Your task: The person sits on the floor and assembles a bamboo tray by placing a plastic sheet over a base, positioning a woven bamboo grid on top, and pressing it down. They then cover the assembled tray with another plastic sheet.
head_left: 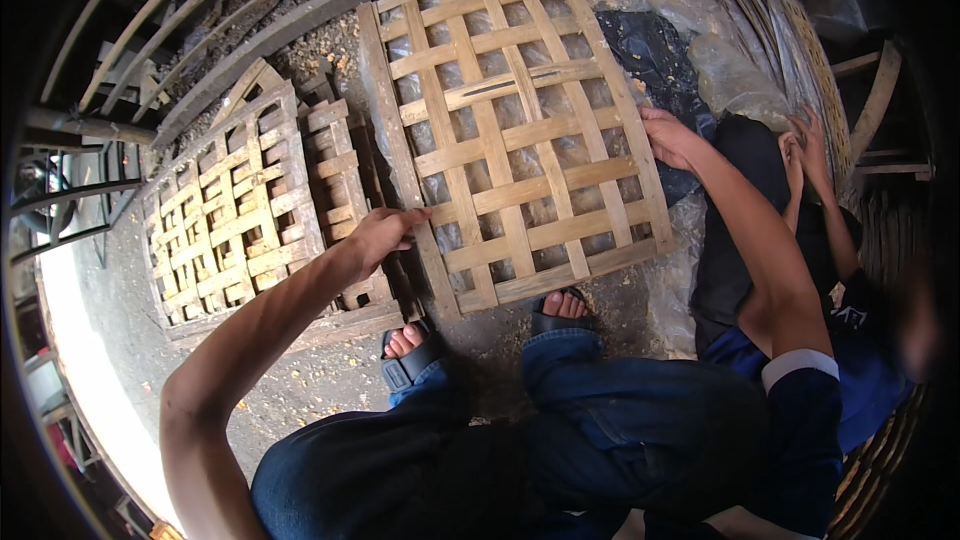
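Note:
A woven bamboo lattice panel (515, 85) in a wooden frame is tilted in front of my feet, with broad flat strips crossing over and under. One of its cross strips has a dark split. My left hand (385, 238) is closed on the panel's left rail near the lower corner, thumb and forefinger at the edge. Higher up on the opposite side, my right hand (672, 138) grips the right rail, its fingertips partly hidden by the frame. Crumpled clear plastic sheeting shows through the gaps.
Similar lattice panels (235, 205) lie stacked at the left, littered with crumbs. Close by on my right sits another person, whose hands (808, 150) are near plastic sheeting (735, 75) and upright panels (800, 50). A long wooden beam (300, 15) runs behind. Crumbs dot the floor (300, 380).

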Demonstrator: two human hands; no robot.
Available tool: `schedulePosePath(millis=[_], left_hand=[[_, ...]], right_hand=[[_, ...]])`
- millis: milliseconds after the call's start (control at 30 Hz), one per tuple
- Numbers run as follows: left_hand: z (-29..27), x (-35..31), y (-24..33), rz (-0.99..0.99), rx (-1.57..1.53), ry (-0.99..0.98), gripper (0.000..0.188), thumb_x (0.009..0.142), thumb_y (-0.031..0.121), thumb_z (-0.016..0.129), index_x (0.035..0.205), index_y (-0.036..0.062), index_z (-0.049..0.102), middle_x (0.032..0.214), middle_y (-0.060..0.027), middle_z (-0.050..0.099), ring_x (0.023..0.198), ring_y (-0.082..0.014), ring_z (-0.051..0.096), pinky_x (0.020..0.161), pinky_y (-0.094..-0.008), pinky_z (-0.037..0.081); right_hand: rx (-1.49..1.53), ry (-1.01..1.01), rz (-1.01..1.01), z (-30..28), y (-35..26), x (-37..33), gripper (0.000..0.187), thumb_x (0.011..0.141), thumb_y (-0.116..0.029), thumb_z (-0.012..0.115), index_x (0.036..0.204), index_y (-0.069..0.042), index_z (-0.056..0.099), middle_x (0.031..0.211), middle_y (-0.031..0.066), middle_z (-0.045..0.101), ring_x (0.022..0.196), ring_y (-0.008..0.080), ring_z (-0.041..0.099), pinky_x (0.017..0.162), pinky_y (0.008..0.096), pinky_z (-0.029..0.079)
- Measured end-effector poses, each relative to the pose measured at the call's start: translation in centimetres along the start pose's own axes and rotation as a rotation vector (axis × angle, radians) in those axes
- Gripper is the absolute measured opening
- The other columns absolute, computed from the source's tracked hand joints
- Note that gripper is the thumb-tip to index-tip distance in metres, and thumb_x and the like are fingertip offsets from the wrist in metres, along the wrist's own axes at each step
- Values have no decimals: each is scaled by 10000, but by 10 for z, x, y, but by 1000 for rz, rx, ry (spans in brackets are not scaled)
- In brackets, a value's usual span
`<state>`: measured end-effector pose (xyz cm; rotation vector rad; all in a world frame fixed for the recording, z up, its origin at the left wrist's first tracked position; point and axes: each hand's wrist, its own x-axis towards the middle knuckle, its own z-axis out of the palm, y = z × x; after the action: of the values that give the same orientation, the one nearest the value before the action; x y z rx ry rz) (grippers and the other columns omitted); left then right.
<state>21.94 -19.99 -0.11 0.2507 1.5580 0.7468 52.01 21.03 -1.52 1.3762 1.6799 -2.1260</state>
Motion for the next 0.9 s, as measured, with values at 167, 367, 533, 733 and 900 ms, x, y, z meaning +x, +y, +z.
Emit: schedulePosePath(millis=[167, 367, 533, 733, 900], left_hand=[[-3, -3, -2, 4, -23, 6, 548, 963, 419, 634, 1295, -18, 644, 1273, -119, 642, 1158, -195, 559, 1009, -320, 451], [-3, -4, -1, 9, 78, 27, 620, 927, 472, 674, 1244, -60, 656, 1207, -156, 651, 1102, -206, 593, 970, -325, 484], [1, -6, 4, 1, 157, 46, 543, 915, 440, 695, 1168, -38, 656, 1048, -93, 635, 1000, -168, 598, 927, -307, 494], [4, -12, 5, 31, 221, 53, 616, 929, 491, 670, 1136, -89, 681, 981, -150, 686, 983, -205, 636, 914, -321, 499], [3, -8, 5, 43, 208, 33, 609, 937, 482, 665, 1139, -93, 680, 1008, -156, 689, 996, -205, 645, 921, -321, 509]], right_hand=[[42, -20, -3, 10, -2, -1, 305, 997, -122, 586, 1293, -52, 585, 1137, 54, 678, 1017, 159, 661, 887, 349, 570], [-44, 117, -44, 10, -2, -4, 238, 983, -105, 600, 1215, -59, 629, 1056, 19, 693, 934, 110, 666, 823, 309, 564], [-86, 157, -108, 4, 6, -3, 138, 976, -168, 629, 1096, -100, 625, 1007, 6, 653, 912, 113, 624, 823, 303, 520], [-152, 214, -111, 4, 6, -4, 131, 974, -169, 639, 1093, -128, 602, 970, 4, 651, 850, 101, 623, 764, 298, 525], [-134, 205, -108, 2, 6, -6, 237, 998, -207, 610, 1203, -91, 589, 1035, 33, 666, 900, 119, 648, 768, 291, 539]])
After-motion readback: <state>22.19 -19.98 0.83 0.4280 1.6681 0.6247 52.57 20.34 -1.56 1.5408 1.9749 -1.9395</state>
